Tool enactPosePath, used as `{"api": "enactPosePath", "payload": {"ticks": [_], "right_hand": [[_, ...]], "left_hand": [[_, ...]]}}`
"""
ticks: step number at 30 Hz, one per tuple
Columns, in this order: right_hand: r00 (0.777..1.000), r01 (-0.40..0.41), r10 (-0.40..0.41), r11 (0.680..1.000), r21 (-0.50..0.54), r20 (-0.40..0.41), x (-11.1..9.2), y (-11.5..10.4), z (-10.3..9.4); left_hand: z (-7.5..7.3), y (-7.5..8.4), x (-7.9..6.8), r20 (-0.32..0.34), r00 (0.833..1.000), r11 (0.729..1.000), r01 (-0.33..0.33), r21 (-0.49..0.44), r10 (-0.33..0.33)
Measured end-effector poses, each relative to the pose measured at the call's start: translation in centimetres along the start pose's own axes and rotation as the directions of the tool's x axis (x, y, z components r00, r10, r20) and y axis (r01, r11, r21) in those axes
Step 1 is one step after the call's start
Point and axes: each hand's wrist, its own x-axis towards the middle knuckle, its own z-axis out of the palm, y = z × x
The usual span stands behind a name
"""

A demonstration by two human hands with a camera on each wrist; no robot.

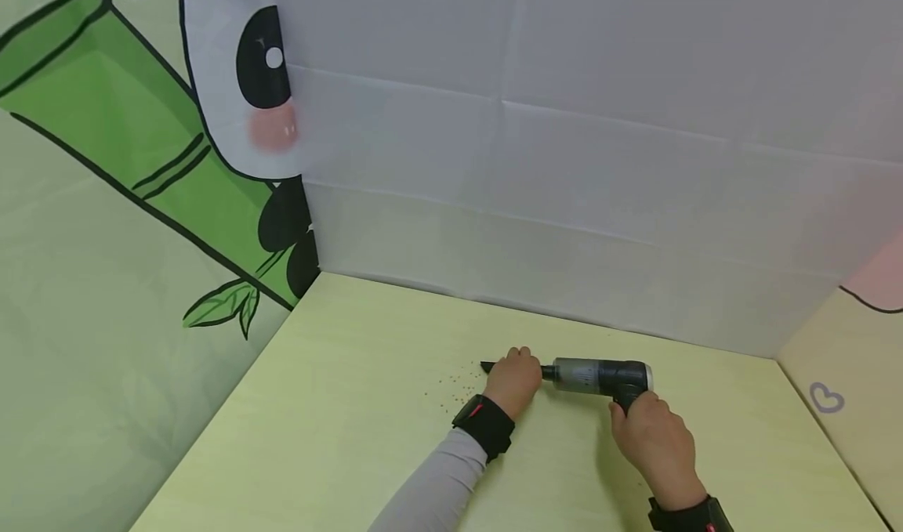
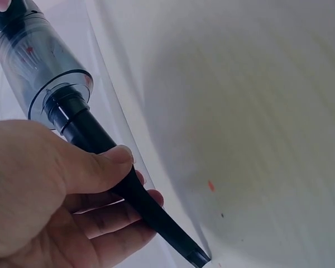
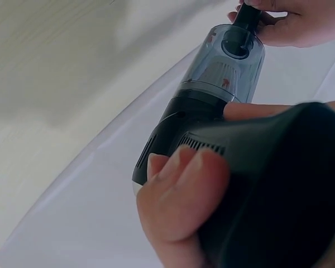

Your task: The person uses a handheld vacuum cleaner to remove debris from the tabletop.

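Observation:
A black handheld vacuum cleaner [image 1: 580,375] with a clear dust cup [image 2: 50,67] lies level over the table, its nozzle pointing left. My right hand [image 1: 658,442] grips its handle [image 3: 257,173], fingers wrapped around it. My left hand [image 1: 513,381] holds the slim black nozzle [image 2: 92,131], thumb on top and fingers beneath. In the left wrist view the flat nozzle tip [image 2: 198,257] comes close to the tabletop. Small reddish crumbs [image 1: 462,389] are scattered beside the left hand and the tip. A few red bits [image 3: 225,82] show inside the dust cup.
The pale yellow table [image 1: 339,438] meets a white sheet wall [image 1: 564,164] at the back. A printed panda and bamboo wall [image 1: 141,124] borders the left, and a cream panel [image 1: 846,375] the right.

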Motion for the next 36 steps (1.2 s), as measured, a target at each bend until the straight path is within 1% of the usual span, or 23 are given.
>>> {"api": "enactPosePath", "payload": {"ticks": [4,9,15,20,25,30,33,36], "right_hand": [[1.0,0.0,0.0,1.0,-0.002,0.007,0.1,-0.3,0.1],[1.0,0.015,-0.015,1.0,0.001,0.011,0.2,-0.4,0.1],[0.999,0.035,-0.035,0.999,-0.003,-0.006,0.4,-0.6,0.3],[0.998,0.05,-0.05,0.999,-0.004,-0.025,0.2,-0.6,0.4],[0.999,0.04,-0.04,0.999,-0.006,-0.031,-0.2,-0.3,0.0],[0.999,0.023,-0.024,1.0,-0.01,-0.033,-0.7,-0.2,-0.1],[0.999,0.027,-0.027,1.0,-0.009,-0.039,-1.0,-0.1,0.1],[0.997,0.043,-0.043,0.999,-0.012,-0.057,-1.2,-0.2,0.2]], "left_hand": [[0.2,-0.2,0.0,0.008,1.0,1.0,0.004,-0.002,-0.004],[0.0,-0.5,-0.1,0.027,0.999,1.0,0.018,-0.005,-0.018],[0.5,-0.7,-0.1,0.014,0.999,1.0,0.031,0.002,-0.031],[0.6,-0.7,-0.2,0.011,0.999,0.999,0.032,0.003,-0.032],[0.1,-0.3,-0.2,0.013,1.0,1.0,0.022,0.001,-0.022],[-1.1,-0.1,-0.6,-0.027,1.0,0.999,0.012,0.051,-0.01],[-1.3,-0.1,-0.9,-0.038,0.999,0.998,0.009,0.066,-0.006],[-1.1,0.0,-1.1,-0.036,0.999,0.998,0.013,0.062,-0.011]]}}
